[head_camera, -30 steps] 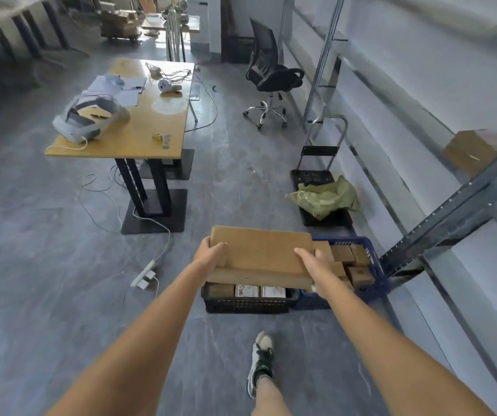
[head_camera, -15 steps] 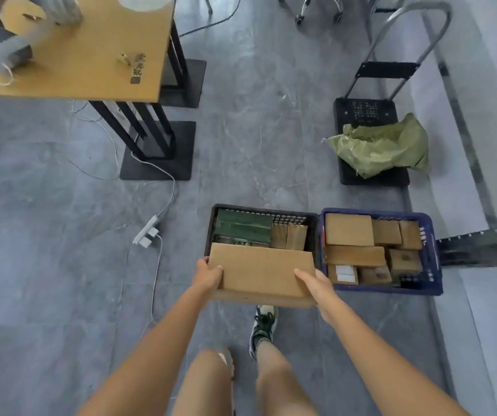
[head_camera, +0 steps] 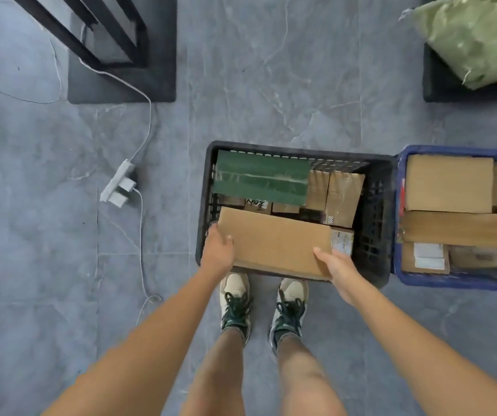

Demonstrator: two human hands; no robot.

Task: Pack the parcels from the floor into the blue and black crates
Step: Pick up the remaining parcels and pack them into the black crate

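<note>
Lowered since half a second ago: flat cardboard box (head_camera: 274, 244) now down over the near half of the black crate (head_camera: 373, 205), above other parcels. Gripped at both ends, left hand (head_camera: 218, 250) at its left edge, right hand (head_camera: 335, 267) at its near right corner. Touching on the right, blue crate (head_camera: 451, 279) full of boxes.

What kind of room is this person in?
Probably a storeroom or packing workroom: a grey stone-tiled floor, a black plastic crate and a blue plastic crate full of brown cardboard parcels, and a white power strip lying loose.
</note>
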